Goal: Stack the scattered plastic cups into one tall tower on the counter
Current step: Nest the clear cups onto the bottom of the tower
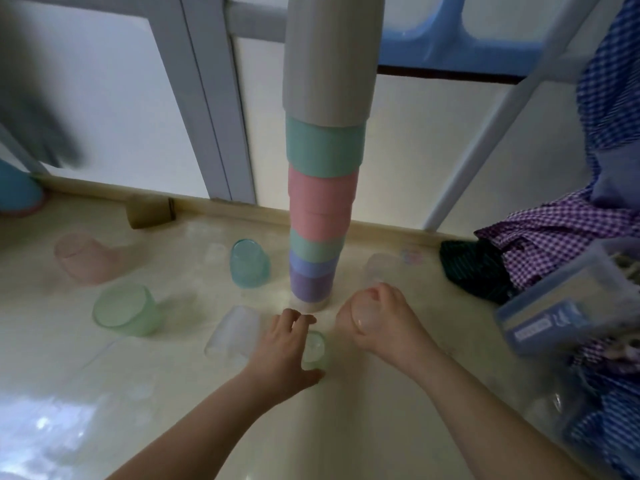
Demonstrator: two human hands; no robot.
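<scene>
A tall tower of nested upside-down cups [322,202] rises from the cream counter [363,410], purple at the base, then blue, green, pink, teal and beige at the top. My right hand [375,320] is closed around a clear cup [363,315] just right of the tower's base. My left hand [282,351] reaches over a small pale green cup [316,348] with its fingers spread around it. Loose cups lie to the left: a clear one [233,336], a light green one [124,311], a pink one [85,258] and a teal one [249,263].
Another clear cup [381,266] sits right of the tower. Checked purple and blue cloth [554,237] and a clear plastic box [568,306] crowd the right side. A cardboard tube [150,211] lies by the window frame [214,116]. A blue object [17,188] stands far left.
</scene>
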